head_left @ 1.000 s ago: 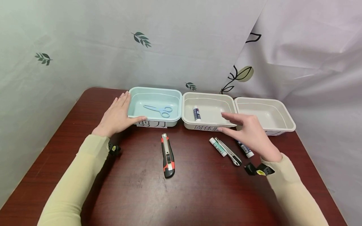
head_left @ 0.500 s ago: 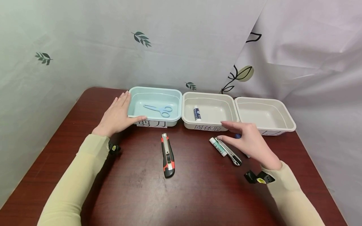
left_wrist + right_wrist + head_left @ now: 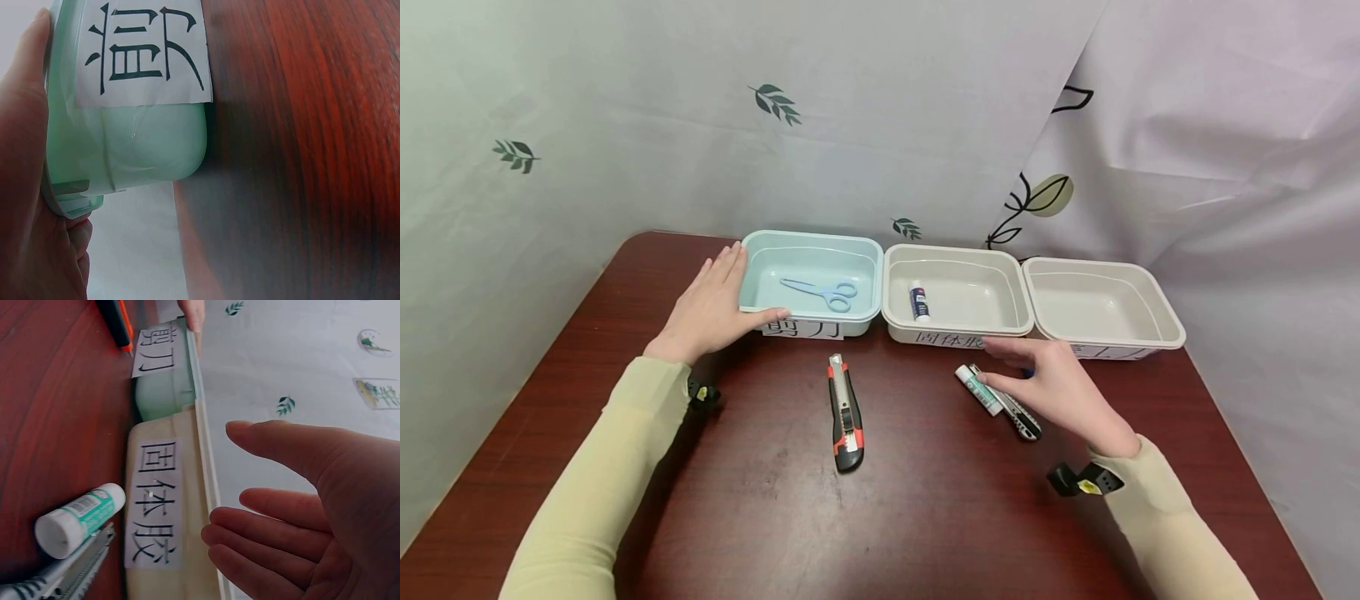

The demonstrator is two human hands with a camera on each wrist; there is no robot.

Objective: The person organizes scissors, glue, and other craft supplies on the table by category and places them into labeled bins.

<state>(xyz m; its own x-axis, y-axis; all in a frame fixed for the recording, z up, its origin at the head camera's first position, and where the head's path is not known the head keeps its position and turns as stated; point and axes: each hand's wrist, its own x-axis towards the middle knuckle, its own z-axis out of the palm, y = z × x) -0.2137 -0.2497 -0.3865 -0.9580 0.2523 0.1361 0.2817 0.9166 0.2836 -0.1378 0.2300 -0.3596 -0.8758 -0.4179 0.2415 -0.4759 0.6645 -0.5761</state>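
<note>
My left hand (image 3: 706,307) lies along the left end of the light blue bin (image 3: 867,327), fingers straight on the rim and thumb on its front edge. Inside that bin are blue scissors (image 3: 831,293). With thumb and fingers apart, my right hand (image 3: 1060,387) hovers near a green and white glue stick (image 3: 976,388) and a silver utility knife (image 3: 1024,421); it holds nothing. Both lie on the table, and the hand hides part of the knife. In the right wrist view the glue stick (image 3: 80,519) lies beside the knife (image 3: 84,565), before the middle bin (image 3: 190,550).
A cream bin (image 3: 898,335) holding a blue glue stick (image 3: 919,302) stands in the middle of the row. To its right is another cream bin (image 3: 1172,337). A red and black utility knife (image 3: 846,417) lies on the dark table (image 3: 760,517). A curtain (image 3: 647,108) hangs behind.
My right hand has moved down and slightly left, from before the bins to over the green glue stick and silver knife. The left hand stays in place.
</note>
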